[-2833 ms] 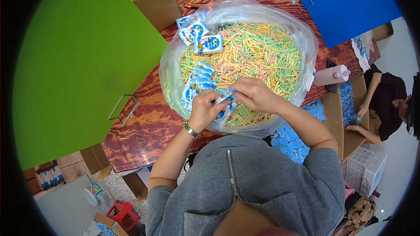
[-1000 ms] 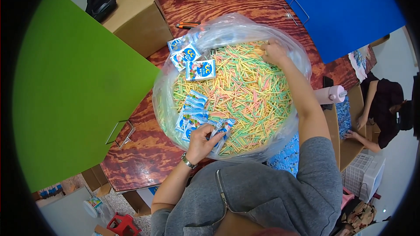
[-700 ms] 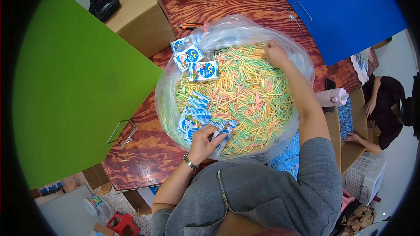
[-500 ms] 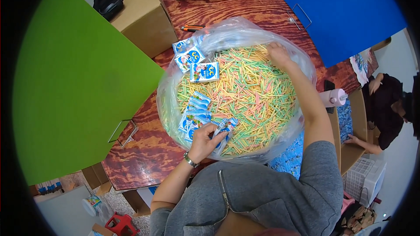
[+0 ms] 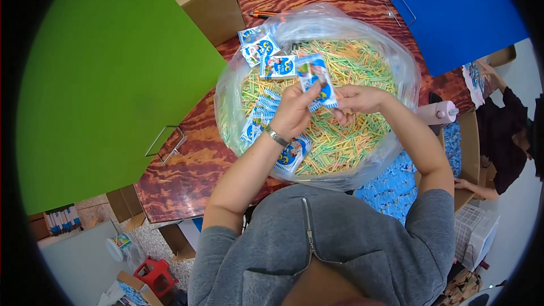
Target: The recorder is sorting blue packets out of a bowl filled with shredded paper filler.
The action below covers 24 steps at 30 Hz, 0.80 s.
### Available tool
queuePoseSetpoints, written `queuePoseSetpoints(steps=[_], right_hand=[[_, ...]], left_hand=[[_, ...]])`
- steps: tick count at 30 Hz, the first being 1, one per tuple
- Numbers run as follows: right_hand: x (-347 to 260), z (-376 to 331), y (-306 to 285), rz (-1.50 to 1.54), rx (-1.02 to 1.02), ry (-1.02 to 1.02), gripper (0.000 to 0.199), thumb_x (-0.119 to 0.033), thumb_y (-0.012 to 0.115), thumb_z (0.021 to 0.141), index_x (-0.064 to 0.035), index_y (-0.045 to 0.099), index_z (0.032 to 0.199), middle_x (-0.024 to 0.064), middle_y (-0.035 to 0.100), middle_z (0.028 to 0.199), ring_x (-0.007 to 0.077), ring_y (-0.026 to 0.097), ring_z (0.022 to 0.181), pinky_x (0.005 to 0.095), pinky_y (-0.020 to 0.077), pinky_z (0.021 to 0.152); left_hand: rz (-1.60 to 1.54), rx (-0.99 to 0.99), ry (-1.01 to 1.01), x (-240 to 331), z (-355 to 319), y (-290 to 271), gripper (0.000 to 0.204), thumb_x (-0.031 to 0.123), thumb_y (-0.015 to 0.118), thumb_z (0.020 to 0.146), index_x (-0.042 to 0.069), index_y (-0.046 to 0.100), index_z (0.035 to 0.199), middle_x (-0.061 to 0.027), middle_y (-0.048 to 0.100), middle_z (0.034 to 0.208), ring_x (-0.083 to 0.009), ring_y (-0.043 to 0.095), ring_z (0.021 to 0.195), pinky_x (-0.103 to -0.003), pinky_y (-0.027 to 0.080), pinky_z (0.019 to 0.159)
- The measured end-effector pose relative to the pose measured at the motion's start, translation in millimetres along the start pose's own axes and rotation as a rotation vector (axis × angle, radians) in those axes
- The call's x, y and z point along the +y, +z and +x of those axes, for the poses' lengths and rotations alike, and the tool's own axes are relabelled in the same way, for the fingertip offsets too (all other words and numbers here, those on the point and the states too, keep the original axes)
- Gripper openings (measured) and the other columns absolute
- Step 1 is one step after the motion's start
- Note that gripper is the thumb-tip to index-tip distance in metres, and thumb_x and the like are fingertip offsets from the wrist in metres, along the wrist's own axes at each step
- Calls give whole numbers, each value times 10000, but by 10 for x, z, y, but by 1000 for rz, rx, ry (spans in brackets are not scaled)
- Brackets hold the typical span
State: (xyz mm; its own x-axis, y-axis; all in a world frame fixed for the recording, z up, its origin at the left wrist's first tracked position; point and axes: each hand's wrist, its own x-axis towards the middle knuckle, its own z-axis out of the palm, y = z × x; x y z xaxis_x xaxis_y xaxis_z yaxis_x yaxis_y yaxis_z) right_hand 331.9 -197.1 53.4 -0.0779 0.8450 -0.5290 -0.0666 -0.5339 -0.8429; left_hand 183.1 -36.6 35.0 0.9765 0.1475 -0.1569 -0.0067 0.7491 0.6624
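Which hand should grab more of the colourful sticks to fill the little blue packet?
Probably the right hand. The left hand already pinches the small blue packet above the clear bag, while the right hand sits beside it, right over the colourful sticks.

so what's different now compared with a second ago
The right hand has come back from the far rim of the bag to the middle. The left hand has lifted a blue packet off the sticks, and both hands now meet at it. The plastic bag and the packets at its rim stayed put.
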Motion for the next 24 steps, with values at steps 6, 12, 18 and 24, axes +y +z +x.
queuePoseSetpoints(steps=[6, 12, 18, 24], right_hand=[[389, 221, 214, 277, 32, -50, 208, -304, 553, 980, -103, 594, 1015, 15, 626, 797, 61, 614, 704, 206, 484, 593], [-457, -137, 430, 3, 217, 6, 260, -332, 499, 1008, -74, 529, 1007, 8, 606, 763, 93, 613, 650, 229, 494, 559], [-1181, -277, 645, -738, 294, -148, 264, -293, 530, 979, -32, 492, 974, 124, 594, 662, 233, 641, 598, 386, 483, 546], [-1495, -195, 807, -947, 214, -119, 243, -254, 573, 941, -17, 533, 979, 174, 634, 730, 333, 651, 658, 457, 482, 629]], left_hand=[[191, -13, 8, -111, -179, -126, 175, 163, 661, 923, 30, 669, 1036, -23, 695, 980, -82, 620, 847, -268, 490, 772], [728, 217, 230, 170, -573, -437, 92, 75, 692, 879, 13, 673, 944, -20, 696, 874, -57, 610, 749, -223, 489, 665], [1132, 388, 607, 107, -681, -468, 177, 77, 779, 779, 21, 612, 757, 1, 586, 685, -57, 507, 618, -242, 415, 551], [1287, 437, 827, 196, -776, -395, 251, 100, 819, 725, 25, 593, 804, -68, 565, 711, -151, 530, 582, -280, 424, 524]])
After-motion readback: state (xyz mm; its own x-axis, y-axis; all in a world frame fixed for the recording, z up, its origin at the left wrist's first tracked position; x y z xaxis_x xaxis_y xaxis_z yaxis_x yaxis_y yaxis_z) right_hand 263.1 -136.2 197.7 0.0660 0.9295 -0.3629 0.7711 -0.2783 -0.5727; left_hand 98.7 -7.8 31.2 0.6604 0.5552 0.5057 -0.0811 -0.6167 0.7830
